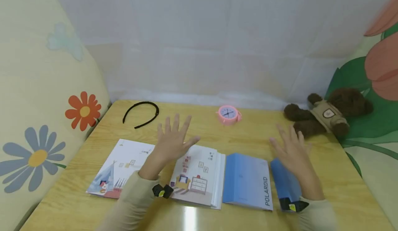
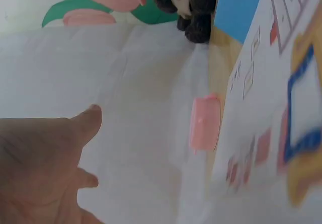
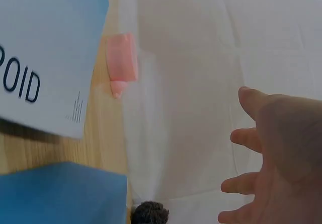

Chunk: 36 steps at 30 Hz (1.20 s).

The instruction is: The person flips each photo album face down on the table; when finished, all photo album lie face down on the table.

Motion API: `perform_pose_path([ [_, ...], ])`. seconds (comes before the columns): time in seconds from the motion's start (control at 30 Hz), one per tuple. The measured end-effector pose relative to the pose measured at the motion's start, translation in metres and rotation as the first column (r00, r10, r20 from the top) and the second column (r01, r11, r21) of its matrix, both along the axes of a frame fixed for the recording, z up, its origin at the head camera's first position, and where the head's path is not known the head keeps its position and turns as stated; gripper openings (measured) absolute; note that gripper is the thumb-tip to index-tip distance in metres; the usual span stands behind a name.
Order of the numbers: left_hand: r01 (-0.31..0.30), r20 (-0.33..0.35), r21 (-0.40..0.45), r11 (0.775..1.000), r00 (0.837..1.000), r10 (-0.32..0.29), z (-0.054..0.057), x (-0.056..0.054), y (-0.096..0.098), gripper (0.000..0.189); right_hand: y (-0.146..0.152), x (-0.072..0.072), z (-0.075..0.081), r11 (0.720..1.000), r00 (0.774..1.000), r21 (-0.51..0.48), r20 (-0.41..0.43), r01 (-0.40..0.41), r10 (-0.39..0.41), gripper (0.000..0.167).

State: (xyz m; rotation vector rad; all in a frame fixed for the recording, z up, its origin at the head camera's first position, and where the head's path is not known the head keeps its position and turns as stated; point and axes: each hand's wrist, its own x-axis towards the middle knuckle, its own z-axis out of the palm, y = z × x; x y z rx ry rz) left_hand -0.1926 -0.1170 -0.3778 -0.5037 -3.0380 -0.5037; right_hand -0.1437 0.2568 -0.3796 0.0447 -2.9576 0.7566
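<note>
My left hand (image 1: 171, 143) is raised over the books with its fingers spread, holding nothing. Under and beside it lie a white illustrated book (image 1: 124, 165) on the left and another white book (image 1: 199, 175) with a drawn armchair and drawers. To the right is a blue folder marked POLAROID (image 1: 247, 182). My right hand (image 1: 293, 151), also with fingers spread and holding nothing, hovers above a second blue folder (image 1: 284, 181), partly hidden by that hand and wrist. In the right wrist view the fingers (image 3: 244, 183) point toward the white backdrop.
A black headband (image 1: 157, 112) lies at the back left of the wooden table (image 1: 258, 127). A pink alarm clock (image 1: 228, 115) lies at the back middle, face up. At the back right, a brown teddy bear (image 1: 329, 113) in a beige shirt lies against the flowered cushion (image 1: 373, 134).
</note>
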Motion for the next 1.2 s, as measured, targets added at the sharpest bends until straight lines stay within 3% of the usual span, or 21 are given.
perform_pose_path([
  [0.13,0.027,0.006,0.086,0.996,1.0,-0.028,-0.012,0.01,0.041,0.087,0.021,0.012,-0.009,0.999,0.999,0.012,-0.011,0.041,-0.041,0.069],
  [0.3,0.192,-0.005,0.136,0.972,0.981,-0.193,-0.038,0.042,0.114,0.089,0.051,0.036,-0.032,0.997,0.997,-0.028,0.014,0.076,-0.075,0.069],
  [0.47,0.343,0.064,0.059,0.938,0.936,-0.346,-0.052,0.07,0.189,0.101,0.077,0.047,-0.052,0.997,0.997,-0.049,0.055,0.059,-0.056,0.069],
  [0.6,0.383,0.174,-0.016,0.924,0.911,-0.375,-0.057,0.083,0.235,0.112,0.086,0.046,-0.058,0.995,0.996,-0.093,0.083,0.044,-0.036,0.071],
  [0.67,0.386,0.2,-0.037,0.922,0.907,-0.372,-0.062,0.088,0.251,0.117,0.087,0.046,-0.059,0.991,0.994,-0.13,0.106,0.041,-0.027,0.073],
  [0.77,0.363,0.197,-0.053,0.93,0.917,-0.347,-0.068,0.094,0.263,0.122,0.083,0.046,-0.06,0.987,0.99,-0.159,0.139,0.031,-0.009,0.073],
  [0.9,0.34,0.184,-0.061,0.939,0.928,-0.324,-0.073,0.1,0.267,0.129,0.076,0.047,-0.062,0.993,0.987,-0.112,0.158,0.038,-0.02,0.07],
  [1.2,0.367,0.166,-0.07,0.928,0.921,-0.352,-0.073,0.101,0.265,0.116,0.069,0.044,-0.064,0.995,0.989,-0.076,0.136,0.071,-0.06,0.066],
])
